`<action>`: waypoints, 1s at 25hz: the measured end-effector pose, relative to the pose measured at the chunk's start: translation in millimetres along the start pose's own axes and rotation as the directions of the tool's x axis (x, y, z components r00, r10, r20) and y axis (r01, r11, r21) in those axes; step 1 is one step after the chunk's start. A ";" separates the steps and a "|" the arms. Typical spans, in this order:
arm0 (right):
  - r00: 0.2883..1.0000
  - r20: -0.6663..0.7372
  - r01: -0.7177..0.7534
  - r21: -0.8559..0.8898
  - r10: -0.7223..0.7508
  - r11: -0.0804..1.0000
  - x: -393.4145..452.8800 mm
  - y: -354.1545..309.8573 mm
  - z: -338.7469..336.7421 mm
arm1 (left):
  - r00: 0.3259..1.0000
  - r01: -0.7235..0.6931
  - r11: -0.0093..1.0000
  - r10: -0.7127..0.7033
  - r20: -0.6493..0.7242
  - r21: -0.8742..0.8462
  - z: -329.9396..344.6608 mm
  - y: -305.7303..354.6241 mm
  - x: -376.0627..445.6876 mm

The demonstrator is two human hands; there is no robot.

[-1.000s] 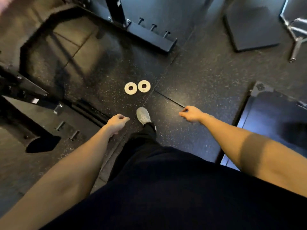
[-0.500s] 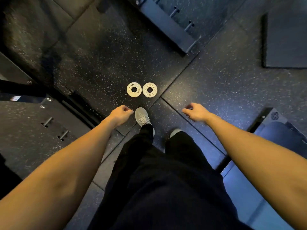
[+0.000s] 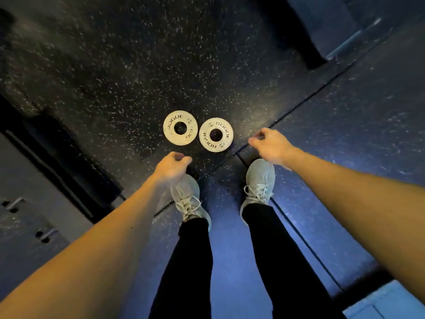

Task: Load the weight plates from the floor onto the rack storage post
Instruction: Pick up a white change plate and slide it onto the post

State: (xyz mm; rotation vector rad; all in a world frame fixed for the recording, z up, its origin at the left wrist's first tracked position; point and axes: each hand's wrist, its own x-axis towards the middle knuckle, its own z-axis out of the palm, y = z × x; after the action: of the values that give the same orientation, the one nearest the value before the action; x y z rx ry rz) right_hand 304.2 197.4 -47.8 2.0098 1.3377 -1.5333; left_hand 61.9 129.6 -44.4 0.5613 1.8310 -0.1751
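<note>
— Near the frame's centre, what lies there?
— Two weight plates (image 3: 180,127) (image 3: 216,134) flat on the floor (image 3: 115,65), side by side, holes facing up.
— Hands?
— Left hand (image 3: 171,168) and right hand (image 3: 271,145) loosely curled, holding nothing, just below the plates.

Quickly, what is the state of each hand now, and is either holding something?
Left hand: open, fingers loosely curled, holding nothing.
Right hand: open, fingers loosely curled, holding nothing.
Both round white metal weight plates lie untouched on the floor.

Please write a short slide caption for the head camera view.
Both hands, left and right, reach empty toward two small white plates lying flat on the speckled floor.
</note>
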 end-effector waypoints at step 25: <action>0.993 -0.089 -0.038 0.372 0.076 0.927 49.3 1.4 42.1 | 1.000 0.006 0.728 -0.020 -0.013 -0.685 30.2 15.9 38.4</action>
State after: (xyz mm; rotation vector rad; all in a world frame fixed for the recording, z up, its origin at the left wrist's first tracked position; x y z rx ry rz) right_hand 280.0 192.2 -107.7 2.3552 1.0720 -1.7870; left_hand 86.3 142.8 -87.6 0.0158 1.7548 0.5000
